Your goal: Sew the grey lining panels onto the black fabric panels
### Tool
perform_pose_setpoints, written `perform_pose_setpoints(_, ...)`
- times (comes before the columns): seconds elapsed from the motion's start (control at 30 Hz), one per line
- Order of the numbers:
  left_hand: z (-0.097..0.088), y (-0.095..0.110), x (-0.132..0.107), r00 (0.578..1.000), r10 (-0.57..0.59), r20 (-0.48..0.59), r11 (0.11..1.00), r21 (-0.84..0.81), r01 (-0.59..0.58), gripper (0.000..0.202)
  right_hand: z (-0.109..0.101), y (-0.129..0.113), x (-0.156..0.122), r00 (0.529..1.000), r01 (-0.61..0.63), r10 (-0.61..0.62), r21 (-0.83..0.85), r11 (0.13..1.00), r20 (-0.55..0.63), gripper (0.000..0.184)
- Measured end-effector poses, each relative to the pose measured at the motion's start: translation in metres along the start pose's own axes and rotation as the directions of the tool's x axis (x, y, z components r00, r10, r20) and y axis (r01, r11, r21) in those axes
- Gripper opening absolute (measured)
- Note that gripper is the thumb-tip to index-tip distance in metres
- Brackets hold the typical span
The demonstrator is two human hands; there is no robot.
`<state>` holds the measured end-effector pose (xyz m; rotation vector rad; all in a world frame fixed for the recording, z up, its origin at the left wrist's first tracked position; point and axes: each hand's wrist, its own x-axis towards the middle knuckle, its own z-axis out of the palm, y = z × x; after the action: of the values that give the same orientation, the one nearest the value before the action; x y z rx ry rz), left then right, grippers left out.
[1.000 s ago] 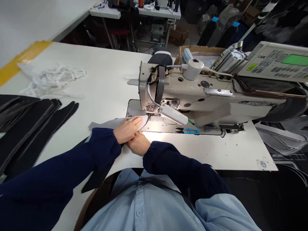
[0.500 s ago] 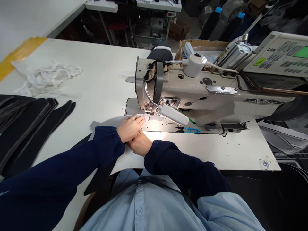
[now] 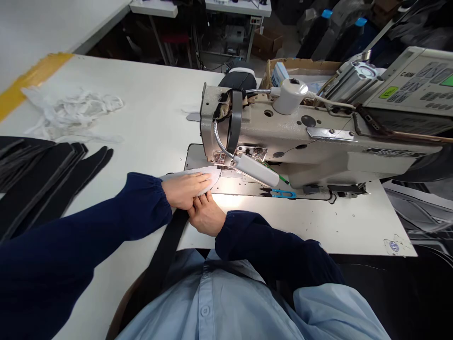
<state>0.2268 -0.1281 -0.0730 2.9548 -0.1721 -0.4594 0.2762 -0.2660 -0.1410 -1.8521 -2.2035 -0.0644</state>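
Observation:
A pale, curved fabric piece [image 3: 214, 174] lies on the sewing machine's bed, its tip under the presser foot area. My left hand [image 3: 186, 189] rests flat on it with fingers stretched toward the needle. Close beside, my right hand [image 3: 208, 217] has its fingers bent and closed at the near edge of the fabric. A dark fabric strip [image 3: 166, 248] runs from beneath my hands over the table's front edge; whether it joins the pale piece is hidden. The sewing machine [image 3: 283, 127] stands just beyond and to the right, its lamp [image 3: 256, 170] lighting the fabric.
Blue thread snips [image 3: 283, 193] lie on the machine bed. Stacked dark fabric pieces [image 3: 46, 179] are at the left, with a heap of white strips [image 3: 81, 111] behind them. A control panel [image 3: 414, 89] is at right, and a cardboard box [image 3: 304, 68] stands behind the machine.
My left hand has slid left, away from the needle and off my right hand, showing more pale fabric. The dark strip has swung right below my hands. My right hand has barely moved.

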Motion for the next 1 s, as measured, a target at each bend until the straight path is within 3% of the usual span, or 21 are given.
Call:
perform_pose_setpoints(0.1, 0.002, 0.002, -0.012, 0.998, 0.029, 0.059, 0.999, 0.032, -0.031, 0.056, -0.003, -0.006, -0.006, 1.0, 0.004, -0.004, 0.0, 1.0, -0.015, 0.039)
perform_pose_setpoints(0.27, 0.012, 0.022, -0.018, 0.986, -0.16, 0.047, 0.981, 0.117, 0.153, 0.058, -0.014, -0.007, -0.012, 0.997, 0.068, -0.067, -0.036, 0.997, 0.045, 0.036)
perform_pose_setpoints(0.43, 0.009, 0.035, -0.01, 0.974, -0.226, 0.024, 0.965, 0.14, 0.22, 0.054, -0.021, -0.006, -0.01, 0.993, 0.092, -0.087, -0.06, 0.994, 0.085, 0.033)
perform_pose_setpoints(0.63, 0.007, 0.034, 0.008, 0.953, -0.299, -0.039, 0.946, 0.118, 0.301, 0.054, -0.038, 0.004, -0.011, 0.983, 0.095, -0.081, -0.076, 0.993, 0.167, 0.033)
perform_pose_setpoints(0.87, 0.01, 0.039, 0.028, 0.906, -0.421, -0.052, 0.897, 0.123, 0.424, 0.054, -0.071, 0.02, -0.009, 0.91, 0.088, -0.081, 0.003, 0.996, 0.407, 0.035)
perform_pose_setpoints(1.0, 0.007, 0.044, 0.038, 0.89, -0.451, -0.07, 0.881, 0.124, 0.457, 0.052, -0.08, 0.021, -0.006, 0.876, 0.06, -0.056, 0.006, 0.998, 0.478, 0.037)
